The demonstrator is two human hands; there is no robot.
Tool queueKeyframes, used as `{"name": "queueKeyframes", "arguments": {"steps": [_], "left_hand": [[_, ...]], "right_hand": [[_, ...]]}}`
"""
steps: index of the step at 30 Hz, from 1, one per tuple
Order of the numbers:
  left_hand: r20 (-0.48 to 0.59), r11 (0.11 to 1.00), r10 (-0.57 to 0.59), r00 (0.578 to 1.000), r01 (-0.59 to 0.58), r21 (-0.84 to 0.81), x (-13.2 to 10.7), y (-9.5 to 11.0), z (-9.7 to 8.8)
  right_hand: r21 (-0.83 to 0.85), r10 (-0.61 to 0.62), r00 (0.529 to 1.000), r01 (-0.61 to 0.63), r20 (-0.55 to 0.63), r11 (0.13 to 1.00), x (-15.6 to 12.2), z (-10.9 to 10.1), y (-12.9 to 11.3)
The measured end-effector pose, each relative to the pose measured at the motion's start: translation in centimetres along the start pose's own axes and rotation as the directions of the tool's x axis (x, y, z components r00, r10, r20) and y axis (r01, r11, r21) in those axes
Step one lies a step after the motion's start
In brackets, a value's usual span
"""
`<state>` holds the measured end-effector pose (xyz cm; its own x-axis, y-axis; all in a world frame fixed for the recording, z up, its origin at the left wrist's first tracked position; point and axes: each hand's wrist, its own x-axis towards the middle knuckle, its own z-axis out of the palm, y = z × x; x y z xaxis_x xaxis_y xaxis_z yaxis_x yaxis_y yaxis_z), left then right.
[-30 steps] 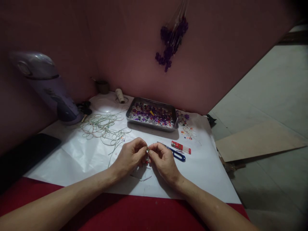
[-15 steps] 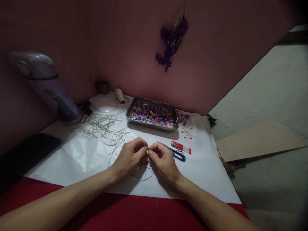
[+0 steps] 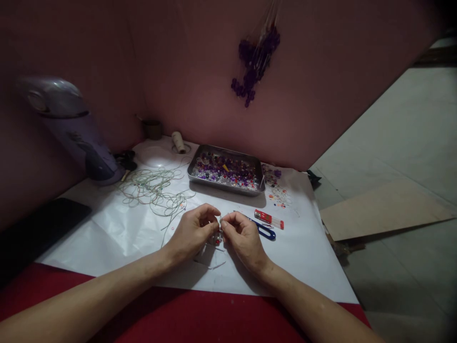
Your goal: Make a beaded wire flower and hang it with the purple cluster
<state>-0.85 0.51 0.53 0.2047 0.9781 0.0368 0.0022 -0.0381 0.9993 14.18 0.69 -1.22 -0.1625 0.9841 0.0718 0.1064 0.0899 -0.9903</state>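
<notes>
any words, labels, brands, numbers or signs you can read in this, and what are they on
No text can be read anywhere in this view.
Red lighter: pale marks near its metal end, too small to read.
Thread spool: any marking on it is too small and blurred to read.
Purple bottle: a dark printed picture, with no letters I can make out.
</notes>
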Motion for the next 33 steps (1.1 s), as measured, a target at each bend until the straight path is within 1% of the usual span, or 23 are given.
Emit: {"name": "queueKeyframes", "arguments": {"steps": [4, 10, 14, 20, 25, 28, 31, 33], "left_hand": [[-0.034, 0.998, 0.010, 0.999, -0.007, 0.070, 0.0, 0.1, 0.0], [-0.008, 0.997, 0.013, 1.000, -0.012, 0.081, -0.1, 0.3, 0.1], [-0.018, 0.994, 0.015, 1.000, -0.013, 0.109, 0.0, 0.1, 0.1], [-0.019, 0.994, 0.004, 1.000, -0.002, 0.108, 0.0, 0.0, 0.1], [-0.015, 0.994, -0.009, 1.000, 0.011, 0.110, -0.2, 0.5, 0.2], [-0.029, 0.986, 0.017, 0.999, -0.012, 0.165, -0.2, 0.9, 0.1], [-0.040, 0.963, 0.072, 0.997, -0.059, 0.264, -0.2, 1.1, 0.0], [-0.044, 0.946, 0.082, 0.996, -0.064, 0.319, -0.1, 1.1, 0.0]], "right_hand": [[0.012, 0.008, 1.000, -0.008, 0.002, 1.000, 0.0, 0.1, -0.3], [0.001, -0.022, 0.999, 0.022, 0.025, 1.000, -0.1, 0.0, -0.4], [-0.015, -0.026, 0.999, 0.026, 0.024, 1.000, 0.0, 0.0, -0.2], [-0.049, -0.042, 0.999, 0.042, 0.012, 0.998, 0.0, 0.0, -0.2], [-0.032, -0.020, 1.000, 0.021, 0.016, 0.999, -0.1, 0.1, -0.3], [-0.031, -0.013, 1.000, 0.014, 0.007, 0.999, -0.1, 0.1, -0.3], [-0.042, -0.028, 1.000, 0.029, 0.010, 0.999, -0.1, 0.1, -0.3], [-0.061, -0.042, 0.999, 0.043, 0.015, 0.997, -0.2, 0.0, -0.4]]}}
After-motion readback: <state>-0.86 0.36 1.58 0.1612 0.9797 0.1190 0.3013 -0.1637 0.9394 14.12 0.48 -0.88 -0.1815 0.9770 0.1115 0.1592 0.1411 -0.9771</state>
